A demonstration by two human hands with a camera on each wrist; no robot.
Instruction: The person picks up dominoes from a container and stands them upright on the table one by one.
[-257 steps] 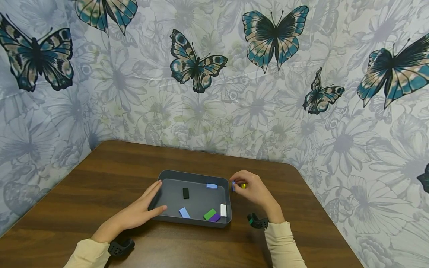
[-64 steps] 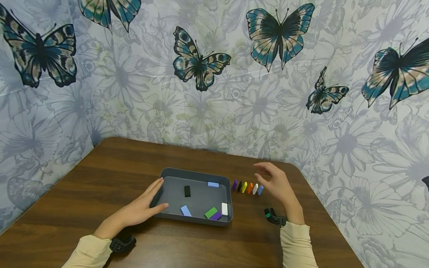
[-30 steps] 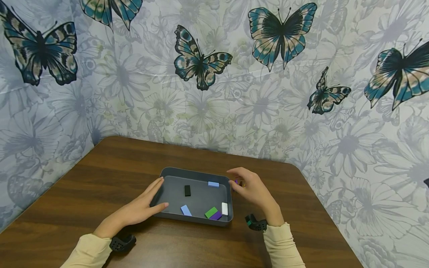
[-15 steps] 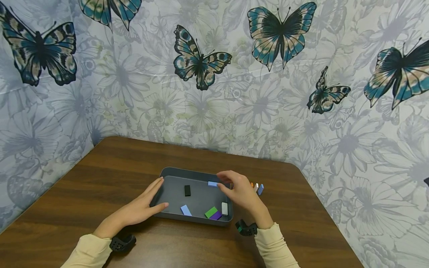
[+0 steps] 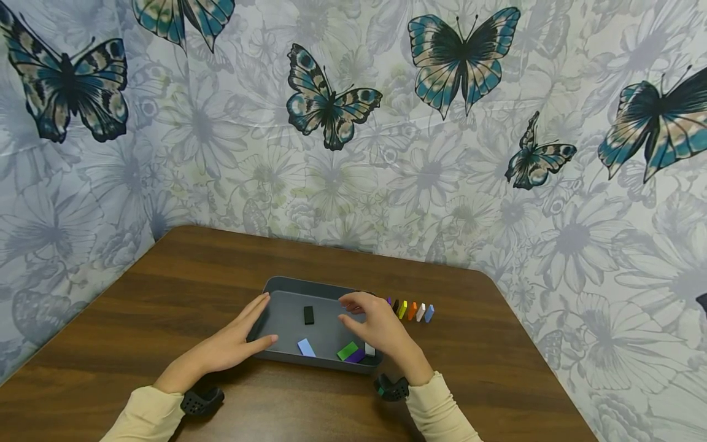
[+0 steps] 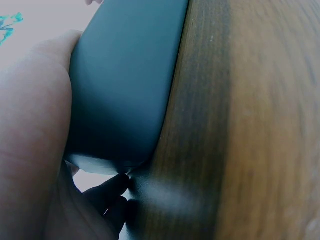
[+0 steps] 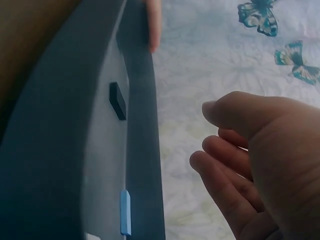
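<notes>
My left hand (image 5: 237, 337) rests at the left end of a grey tray (image 5: 315, 363), its fingers straight along the rim and the thumb at the near edge. My right hand (image 5: 375, 322) hovers over the tray's right part, fingers loosely bent and apart, with nothing between them in the right wrist view. Flat in the tray lie a black domino (image 5: 309, 315), a light-blue domino (image 5: 306, 347), a green domino (image 5: 348, 350), a purple domino (image 5: 356, 356) and a white domino (image 5: 370, 349). Another light-blue domino (image 7: 125, 212) is mostly hidden behind my right hand in the head view.
Right of the tray, several dominoes stand upright in a spaced row, among them a yellow domino (image 5: 402, 309), an orange domino (image 5: 412, 310) and a light-blue domino (image 5: 429, 314) at its right end. The wooden table (image 5: 486, 356) meets a butterfly-patterned backdrop (image 5: 420, 166).
The standing row has grown since the oldest frame. My right hand has moved left from beyond the row, past it, to above the tray. My left hand stays put.
</notes>
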